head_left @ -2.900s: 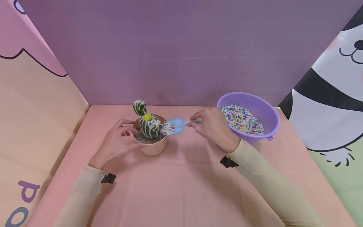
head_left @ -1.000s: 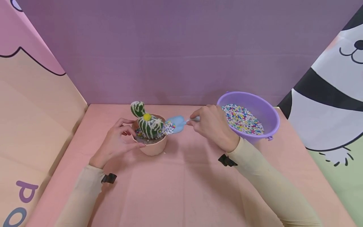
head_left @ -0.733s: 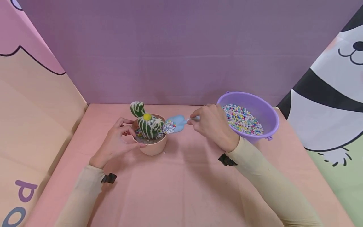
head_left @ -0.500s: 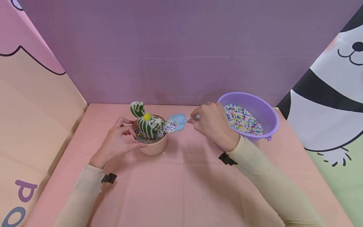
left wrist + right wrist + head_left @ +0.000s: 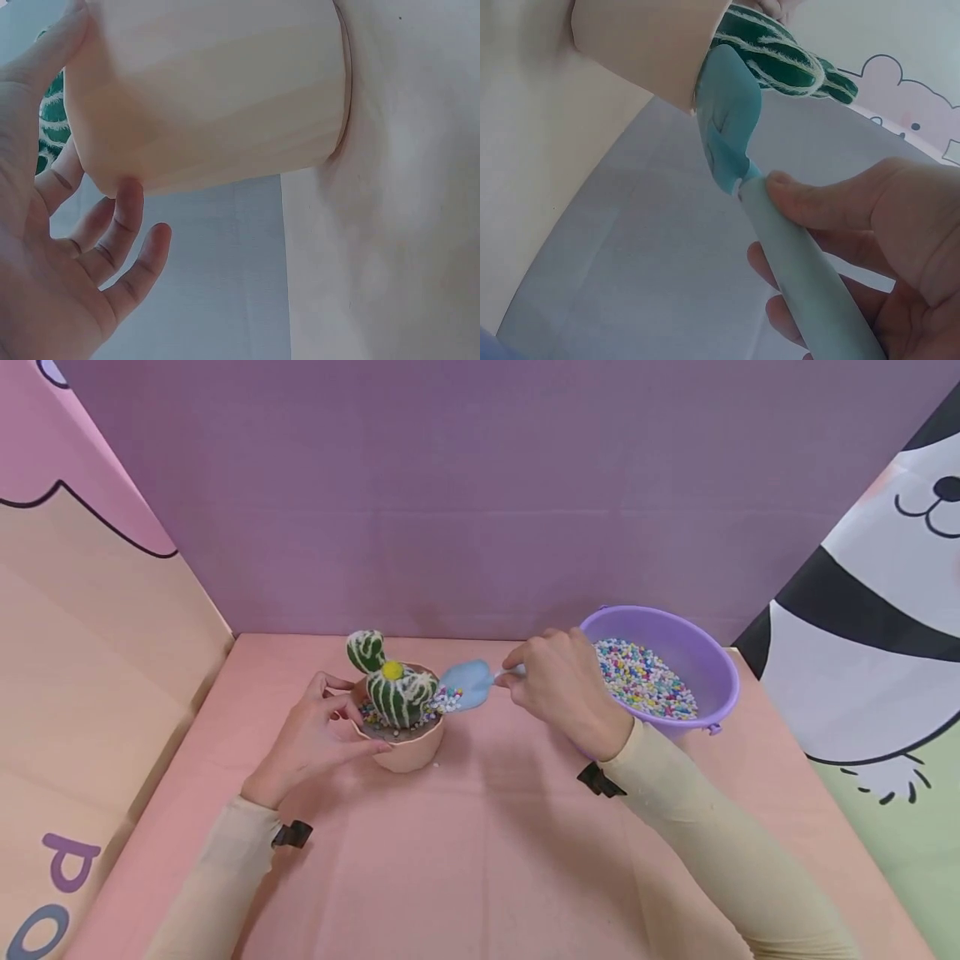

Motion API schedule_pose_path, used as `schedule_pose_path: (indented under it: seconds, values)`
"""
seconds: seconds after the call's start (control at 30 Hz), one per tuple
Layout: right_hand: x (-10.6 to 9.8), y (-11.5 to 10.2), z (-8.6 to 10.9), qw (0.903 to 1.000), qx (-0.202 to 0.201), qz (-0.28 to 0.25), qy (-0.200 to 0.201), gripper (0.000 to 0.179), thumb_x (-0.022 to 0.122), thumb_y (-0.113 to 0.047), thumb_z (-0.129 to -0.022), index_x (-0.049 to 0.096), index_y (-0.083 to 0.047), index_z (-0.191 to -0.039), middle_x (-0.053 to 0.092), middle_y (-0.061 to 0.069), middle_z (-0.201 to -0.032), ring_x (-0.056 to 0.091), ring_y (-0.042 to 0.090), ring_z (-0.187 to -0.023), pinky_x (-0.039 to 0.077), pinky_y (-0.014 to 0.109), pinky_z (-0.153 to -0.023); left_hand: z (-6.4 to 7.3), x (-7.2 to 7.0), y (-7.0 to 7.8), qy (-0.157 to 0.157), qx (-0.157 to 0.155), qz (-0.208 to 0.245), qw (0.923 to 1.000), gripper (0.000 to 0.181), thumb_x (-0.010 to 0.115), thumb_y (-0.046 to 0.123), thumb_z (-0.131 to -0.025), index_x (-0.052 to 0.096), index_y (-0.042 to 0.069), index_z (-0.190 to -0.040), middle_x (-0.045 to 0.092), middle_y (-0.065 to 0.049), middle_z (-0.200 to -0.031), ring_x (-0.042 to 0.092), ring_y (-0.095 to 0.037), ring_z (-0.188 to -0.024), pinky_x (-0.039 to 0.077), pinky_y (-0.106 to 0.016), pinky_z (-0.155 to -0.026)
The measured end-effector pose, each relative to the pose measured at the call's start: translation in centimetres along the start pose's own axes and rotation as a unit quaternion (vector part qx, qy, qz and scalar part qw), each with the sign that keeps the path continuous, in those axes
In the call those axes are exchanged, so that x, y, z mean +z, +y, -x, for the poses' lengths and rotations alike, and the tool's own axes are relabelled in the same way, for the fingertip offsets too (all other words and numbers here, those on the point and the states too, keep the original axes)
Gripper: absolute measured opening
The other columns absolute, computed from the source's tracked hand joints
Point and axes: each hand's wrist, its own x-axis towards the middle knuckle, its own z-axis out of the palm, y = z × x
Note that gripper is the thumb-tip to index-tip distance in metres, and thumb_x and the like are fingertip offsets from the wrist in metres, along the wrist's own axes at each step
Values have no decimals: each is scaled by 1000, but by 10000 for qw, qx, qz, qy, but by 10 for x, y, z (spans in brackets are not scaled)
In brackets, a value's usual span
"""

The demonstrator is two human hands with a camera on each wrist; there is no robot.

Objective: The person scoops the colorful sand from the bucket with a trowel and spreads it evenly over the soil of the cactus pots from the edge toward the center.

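Head view: your left hand (image 5: 311, 735) pinches scalloped rim of pot (image 5: 408, 755); woolly, striped cactus (image 5: 396, 700) stands inside pot. Blue scoop (image 5: 468, 682), small pebbles (image 5: 448, 700) on its tip, at pot's right rim; smooth purple bucket (image 5: 708, 681) right of pot.

Left wrist view: pot's smooth, tapered wall between your thumb and fingers.

Right wrist view: your right hand (image 5: 922, 232) grips scoop's rounded handle, curved blade beside pot.

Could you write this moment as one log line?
left hand: grips pot; right hand: holds blue scoop; scoop: at pot rim, carrying granules; cactus: in pot; purple bucket: granules inside
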Motion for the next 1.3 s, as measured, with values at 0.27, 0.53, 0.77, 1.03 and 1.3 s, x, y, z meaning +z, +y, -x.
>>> schedule_pose_path:
  seconds: [0.27, 0.53, 0.77, 1.03, 1.3]
  values:
    - [-1, 0, 2, 10000, -23, 42, 79, 16, 91, -28, -83, 89, -17, -95, 83, 4, -85, 69, 31, -76, 51, 47, -73, 2, -7, -5, -23, 355, 241, 9991, 32, 100, 32, -73, 73, 20, -84, 57, -7, -135, 57, -26, -125, 51, -48, -94]
    - [1, 0, 2, 9996, -87, 188, 208, 16, 92, -27, -81, 89, -18, -94, 82, 2, -81, 67, 30, -74, 51, 47, -72, 2, -11, -10, -81, 618, 206, 9978, 26, 97, 24, -76, 77, 19, -92, 60, -7, -136, 57, -32, -133, 53, -49, -93]
    - [4, -3, 3, 9970, -406, 324, 568, 15, 94, -25, -78, 89, -19, -92, 81, 0, -77, 65, 30, -71, 46, 45, -67, 2, -9, -7, 3, 619, 247, 9978, 27, 99, 25, -72, 77, 19, -85, 60, -10, -127, 57, -31, -126, 51, -47, -92]
    - [7, -4, 3, 9940, -597, 403, 823, 14, 94, -25, -78, 89, -19, -90, 81, -2, -76, 64, 29, -71, 42, 42, -65, 3, -8, -6, 10, 577, 242, 9980, 27, 101, 25, -70, 77, 21, -82, 57, -10, -123, 56, -29, -120, 49, -46, -95]
    - [7, -4, 4, 9940, -617, 466, 775, 14, 93, -27, -80, 89, -20, -92, 81, -2, -76, 65, 29, -72, 43, 44, -66, 4, -8, 0, 87, 560, 235, 9981, 27, 102, 25, -68, 78, 18, -79, 56, -13, -118, 54, -29, -122, 45, -50, -103]
